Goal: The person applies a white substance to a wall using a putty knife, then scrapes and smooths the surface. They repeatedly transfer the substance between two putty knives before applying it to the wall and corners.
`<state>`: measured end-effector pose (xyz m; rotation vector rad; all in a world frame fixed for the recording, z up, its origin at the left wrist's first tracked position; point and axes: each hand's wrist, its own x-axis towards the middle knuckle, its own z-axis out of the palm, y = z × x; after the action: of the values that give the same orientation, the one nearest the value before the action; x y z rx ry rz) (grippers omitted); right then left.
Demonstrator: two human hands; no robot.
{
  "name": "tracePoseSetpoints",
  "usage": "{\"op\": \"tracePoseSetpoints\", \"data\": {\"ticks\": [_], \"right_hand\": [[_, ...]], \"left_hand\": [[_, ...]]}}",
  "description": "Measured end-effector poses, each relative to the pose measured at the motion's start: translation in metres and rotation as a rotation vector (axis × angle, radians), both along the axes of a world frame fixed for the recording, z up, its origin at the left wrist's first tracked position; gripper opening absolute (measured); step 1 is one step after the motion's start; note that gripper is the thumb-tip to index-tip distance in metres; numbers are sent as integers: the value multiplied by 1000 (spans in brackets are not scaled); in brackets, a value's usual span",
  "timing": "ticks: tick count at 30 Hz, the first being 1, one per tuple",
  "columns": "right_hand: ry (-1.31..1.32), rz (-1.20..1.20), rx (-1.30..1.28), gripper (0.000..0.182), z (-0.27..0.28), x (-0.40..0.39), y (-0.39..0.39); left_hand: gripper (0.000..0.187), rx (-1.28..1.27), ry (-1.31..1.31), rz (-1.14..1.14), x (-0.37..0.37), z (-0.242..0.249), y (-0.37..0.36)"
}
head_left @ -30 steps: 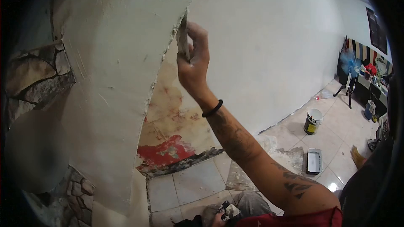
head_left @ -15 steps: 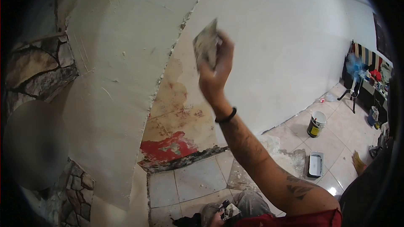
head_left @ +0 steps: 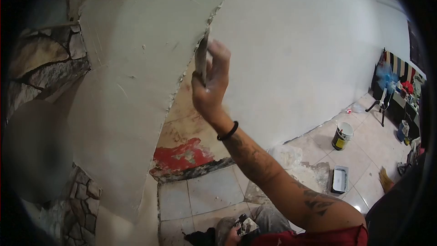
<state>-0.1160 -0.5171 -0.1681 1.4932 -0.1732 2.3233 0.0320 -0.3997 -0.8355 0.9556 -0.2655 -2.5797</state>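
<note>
My right hand (head_left: 211, 89), wearing a dark wristband, is closed round a flat putty scraper (head_left: 201, 61). The scraper stands nearly edge-on along the rough seam (head_left: 173, 89) between the greenish-grey wall panel (head_left: 132, 54) and the white wall (head_left: 291, 64). Below it shows a bare patch with peeling red paint (head_left: 184, 157). Low in the view, close to my lap, my left hand (head_left: 233, 237) grips a second flat scraper (head_left: 247, 225) smeared with white and dark material; most of this hand is out of the frame.
On the tiled floor to the right stand a paint bucket (head_left: 342, 136) and a rectangular tray (head_left: 340, 179). A bag of white powder (head_left: 287, 157) lies by the wall. Beyond are a blue fan (head_left: 387, 77), a cluttered table (head_left: 405, 93) and a broom (head_left: 386, 180). Stone cladding (head_left: 50, 64) is on the left.
My right hand has moved left and slightly down to the seam, turning the scraper from face-on to nearly edge-on. My left hand has stayed low with its scraper.
</note>
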Motion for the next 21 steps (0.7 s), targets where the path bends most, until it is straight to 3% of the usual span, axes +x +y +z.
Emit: {"op": "tracePoseSetpoints", "data": {"ticks": [8,12,16,18,21], "right_hand": [[125,-95,128,67,-80,48,-2],[305,-4,281,62,-128,35,23],[89,378,848,68,-202,-25,72],[-266,1092,883,75,-227,-48,89],[-390,1079,1028,80,-272,-63,119]], "left_hand": [[29,102,155,-75,1,-1,-1],[29,-3,161,229,2,29,13],[24,-194,23,530,28,94,6],[24,-130,42,568,44,162,1],[20,-366,-79,657,44,254,-3]]}}
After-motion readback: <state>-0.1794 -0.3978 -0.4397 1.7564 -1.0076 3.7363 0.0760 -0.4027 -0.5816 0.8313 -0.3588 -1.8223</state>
